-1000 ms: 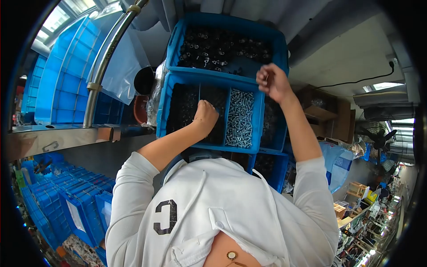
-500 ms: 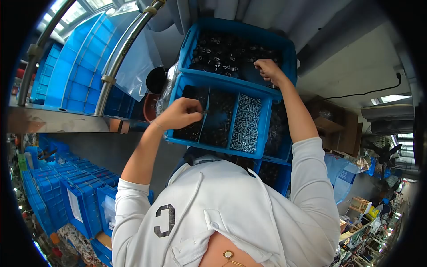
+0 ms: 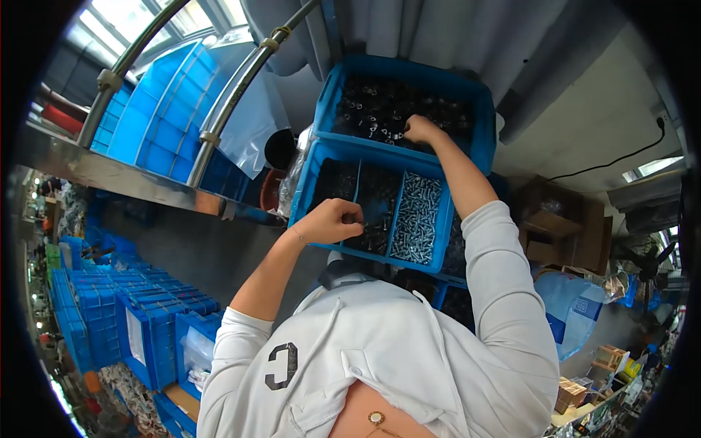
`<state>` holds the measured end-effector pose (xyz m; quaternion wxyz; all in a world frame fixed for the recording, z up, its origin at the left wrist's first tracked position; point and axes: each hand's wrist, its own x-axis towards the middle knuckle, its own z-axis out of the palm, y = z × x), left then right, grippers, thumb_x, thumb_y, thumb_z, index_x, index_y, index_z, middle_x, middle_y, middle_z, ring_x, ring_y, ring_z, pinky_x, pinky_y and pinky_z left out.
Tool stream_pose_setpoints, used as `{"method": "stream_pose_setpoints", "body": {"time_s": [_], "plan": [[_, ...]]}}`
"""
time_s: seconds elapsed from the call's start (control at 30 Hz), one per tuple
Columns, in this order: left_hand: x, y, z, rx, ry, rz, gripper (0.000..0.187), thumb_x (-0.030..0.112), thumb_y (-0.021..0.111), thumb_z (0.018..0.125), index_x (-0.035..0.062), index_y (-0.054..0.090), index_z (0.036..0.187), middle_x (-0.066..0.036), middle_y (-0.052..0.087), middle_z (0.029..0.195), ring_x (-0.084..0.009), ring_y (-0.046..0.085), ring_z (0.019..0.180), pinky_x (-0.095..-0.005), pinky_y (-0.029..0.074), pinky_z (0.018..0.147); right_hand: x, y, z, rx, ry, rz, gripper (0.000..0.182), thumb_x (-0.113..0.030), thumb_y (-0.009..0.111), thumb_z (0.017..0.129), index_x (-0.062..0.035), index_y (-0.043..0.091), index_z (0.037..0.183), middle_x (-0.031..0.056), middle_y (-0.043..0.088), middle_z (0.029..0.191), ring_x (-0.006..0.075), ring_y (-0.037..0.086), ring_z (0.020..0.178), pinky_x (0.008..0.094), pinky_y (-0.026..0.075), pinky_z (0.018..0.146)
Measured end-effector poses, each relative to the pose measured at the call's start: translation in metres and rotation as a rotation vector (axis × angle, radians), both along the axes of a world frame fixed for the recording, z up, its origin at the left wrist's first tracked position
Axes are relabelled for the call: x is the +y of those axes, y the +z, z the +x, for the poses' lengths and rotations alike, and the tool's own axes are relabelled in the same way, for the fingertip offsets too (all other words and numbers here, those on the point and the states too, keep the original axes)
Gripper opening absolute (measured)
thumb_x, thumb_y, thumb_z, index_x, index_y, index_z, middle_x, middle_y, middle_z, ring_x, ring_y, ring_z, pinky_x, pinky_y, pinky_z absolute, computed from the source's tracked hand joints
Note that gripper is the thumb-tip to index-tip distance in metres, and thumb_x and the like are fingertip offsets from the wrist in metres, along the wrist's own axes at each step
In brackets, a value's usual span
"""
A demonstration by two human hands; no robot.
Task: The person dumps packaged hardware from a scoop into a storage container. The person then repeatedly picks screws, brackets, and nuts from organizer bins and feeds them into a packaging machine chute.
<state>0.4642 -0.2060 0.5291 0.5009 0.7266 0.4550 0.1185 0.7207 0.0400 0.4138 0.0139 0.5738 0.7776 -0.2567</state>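
Note:
Over the divided blue bin point(image 3: 297, 191), my left hand point(image 3: 335, 221) is closed in a pinch near the divider between the left and middle compartments; what its fingertips hold is too small to name. Silver screws point(image 3: 417, 219) fill the right compartment, and small dark parts point(image 3: 377, 197) lie in the middle one. My right hand point(image 3: 420, 131) reaches into the rear blue bin point(image 3: 478, 139) among black parts point(image 3: 394, 95), some with shiny rings. Its fingers are pressed together, and their tips are too small to show anything held.
A metal rail frame point(image 3: 235, 95) and a large blue crate point(image 3: 164, 109) stand at the left. Stacked blue crates point(image 3: 109, 314) are at the lower left. Cardboard boxes point(image 3: 566, 233) are on the right, below a black cable point(image 3: 613, 171). Curtains hang behind the bins.
The view has shifted, so the bins appear lower and further right. My right hand has moved left and down within the rear bin. My left hand has moved toward the front of the divided bin.

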Motion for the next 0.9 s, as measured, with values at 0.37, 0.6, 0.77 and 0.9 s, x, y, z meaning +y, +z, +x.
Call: {"method": "stream_pose_setpoints", "body": {"time_s": [0.37,0.6,0.77,0.9], "plan": [[0.03,0.063,-0.009,0.189,-0.092,0.403,0.016,0.014,0.063,0.069,0.001,0.063,0.077,-0.008,0.054,0.059,-0.0185,0.052,0.053,-0.0297,0.041,0.053,-0.182,0.079,0.021,1.725,-0.525,-0.861,0.024,-0.027,0.052,0.092,-0.0061,0.057,0.081,-0.0022,0.038,0.053,0.0075,0.038,0.047,0.0236,0.03,0.043],[0.036,0.074,0.102,0.422,-0.563,0.601,0.02,0.015,0.068,0.064,0.0057,0.068,0.082,-0.013,0.065,0.079,-0.0321,0.062,0.074,-0.0382,0.05,0.069,-0.244,0.048,-0.007,1.915,-0.883,-0.879,0.031,-0.026,0.046,0.095,-0.0014,0.053,0.112,0.0123,0.062,0.099,0.0222,0.062,0.09,0.0384,0.055,0.076],[0.043,0.012,0.132,0.425,-0.628,0.518,0.025,0.009,0.069,0.067,0.0047,0.069,0.092,-0.015,0.066,0.089,-0.032,0.065,0.086,-0.0379,0.052,0.076,-0.263,0.019,-0.004,2.291,-0.803,-0.898,0.028,-0.015,0.035,0.098,0.0028,0.05,0.113,0.0159,0.055,0.112,0.024,0.058,0.103,0.0387,0.051,0.089],[0.022,0.022,0.087,-0.122,-0.244,0.511,0.02,0.002,0.066,0.072,0.0006,0.066,0.092,-0.015,0.065,0.086,-0.0285,0.065,0.077,-0.0347,0.052,0.069,-0.264,0.016,0.004,2.113,-1.002,-0.823,0.023,-0.014,0.042,0.095,0.0041,0.055,0.099,0.0168,0.058,0.098,0.0271,0.058,0.092,0.0391,0.051,0.085]]}}
